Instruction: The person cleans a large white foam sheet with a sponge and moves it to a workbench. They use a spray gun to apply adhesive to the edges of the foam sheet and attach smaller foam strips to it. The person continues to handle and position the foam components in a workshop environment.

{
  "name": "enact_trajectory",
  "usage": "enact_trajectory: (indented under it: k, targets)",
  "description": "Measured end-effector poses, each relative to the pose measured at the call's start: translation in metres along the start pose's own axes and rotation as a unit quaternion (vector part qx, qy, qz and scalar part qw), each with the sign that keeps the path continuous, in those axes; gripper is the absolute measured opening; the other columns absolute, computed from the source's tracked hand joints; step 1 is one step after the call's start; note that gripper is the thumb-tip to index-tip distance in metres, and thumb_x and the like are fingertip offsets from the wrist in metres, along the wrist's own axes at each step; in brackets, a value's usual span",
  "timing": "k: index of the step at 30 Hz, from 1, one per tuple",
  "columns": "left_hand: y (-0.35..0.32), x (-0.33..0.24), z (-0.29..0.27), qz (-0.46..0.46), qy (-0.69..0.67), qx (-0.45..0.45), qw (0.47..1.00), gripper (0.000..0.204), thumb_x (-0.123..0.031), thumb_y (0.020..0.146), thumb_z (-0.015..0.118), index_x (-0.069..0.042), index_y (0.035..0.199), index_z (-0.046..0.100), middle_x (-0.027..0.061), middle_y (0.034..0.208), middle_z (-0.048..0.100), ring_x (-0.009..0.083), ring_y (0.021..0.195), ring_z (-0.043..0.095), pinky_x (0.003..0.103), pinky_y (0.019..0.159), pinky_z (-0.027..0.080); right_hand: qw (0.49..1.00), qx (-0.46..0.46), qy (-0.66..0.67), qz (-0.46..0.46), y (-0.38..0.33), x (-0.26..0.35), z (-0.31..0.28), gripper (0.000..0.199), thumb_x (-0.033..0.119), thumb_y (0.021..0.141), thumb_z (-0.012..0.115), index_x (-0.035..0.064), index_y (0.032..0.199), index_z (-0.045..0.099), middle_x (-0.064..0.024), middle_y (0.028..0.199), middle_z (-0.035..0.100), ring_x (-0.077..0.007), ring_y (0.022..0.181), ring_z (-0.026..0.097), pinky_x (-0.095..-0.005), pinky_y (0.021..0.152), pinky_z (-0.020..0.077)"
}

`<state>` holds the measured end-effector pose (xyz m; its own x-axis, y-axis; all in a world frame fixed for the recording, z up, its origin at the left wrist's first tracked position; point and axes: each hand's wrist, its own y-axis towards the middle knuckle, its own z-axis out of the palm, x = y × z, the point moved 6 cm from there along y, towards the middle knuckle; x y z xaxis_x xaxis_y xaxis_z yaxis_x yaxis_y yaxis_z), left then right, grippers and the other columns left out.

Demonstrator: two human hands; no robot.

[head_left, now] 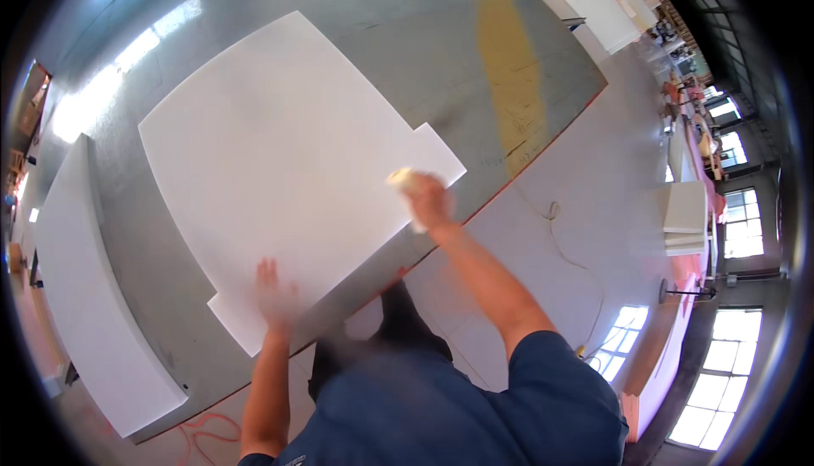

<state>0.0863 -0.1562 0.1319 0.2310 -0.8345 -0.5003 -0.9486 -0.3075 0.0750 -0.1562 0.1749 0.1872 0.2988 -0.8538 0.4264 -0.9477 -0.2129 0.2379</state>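
Note:
A large white foam-like slab [271, 144] lies flat on the grey-green table, its far edges bowed and small tabs jutting at its near corners. Over its near right side, my right hand [431, 201] is closed around a small pale cream piece [401, 178], somewhat blurred; I cannot make out its kind. A bit of white shows below that hand too. My left hand [276, 295] is over the slab's near left part, fingers stretched out and smeared by motion. Whether the palm touches the surface I cannot tell.
A long curved white piece [97, 288] lies along the table's left side. A yellow stripe [509, 59] crosses the tabletop [415, 50]. On the floor are a thin cord [555, 220] at right and an orange hose [208, 430] at lower left. White blocks [685, 212] stand at far right.

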Motion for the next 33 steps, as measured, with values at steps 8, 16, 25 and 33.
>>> enact_trajectory:
  k: [8,16,25,33]
  targets:
    - [0.023,-0.078,0.071,-0.072,0.117,0.103,0.985,0.084,-0.041,0.085,0.066,-0.01,0.153,0.025,0.0248,0.158,0.015,0.0469,0.145,0.013,0.056,0.114,0.019,0.998,0.033,-0.055,0.016,0.14,-0.087,0.029,0.028,0.027,0.08,0.073,0.0098,0.1,0.062,-0.0085,0.098,0.066,-0.0316,0.096,0.062,-0.0473,0.075,0.0521]
    - [0.036,-0.079,0.068,-0.125,0.146,0.177,0.965,0.088,-0.043,0.085,0.068,-0.01,0.153,0.024,0.0255,0.158,0.011,0.0457,0.145,0.011,0.054,0.116,0.018,0.996,0.084,-0.025,-0.006,0.154,-0.096,0.013,0.018,0.024,0.082,0.067,0.0113,0.094,0.063,-0.0073,0.097,0.065,-0.0286,0.098,0.062,-0.044,0.078,0.0532]
    - [0.033,-0.077,0.077,-0.117,0.143,0.182,0.966,0.093,-0.049,0.083,0.068,-0.01,0.154,0.022,0.0258,0.158,0.01,0.0456,0.146,0.01,0.057,0.115,0.019,0.994,0.1,-0.001,-0.033,0.074,-0.128,-0.012,0.019,0.02,0.08,0.069,0.0088,0.092,0.059,-0.0089,0.093,0.063,-0.0318,0.088,0.062,-0.0471,0.073,0.0517]
    - [0.02,-0.065,0.085,-0.11,0.18,0.187,0.959,0.096,-0.059,0.082,0.064,-0.01,0.153,0.023,0.0257,0.158,0.011,0.0462,0.146,0.009,0.058,0.114,0.021,0.993,0.09,0.07,0.038,0.069,-0.115,-0.031,0.038,0.033,0.08,0.072,0.0056,0.105,0.062,-0.0161,0.099,0.064,-0.0386,0.094,0.061,-0.0484,0.079,0.0496]
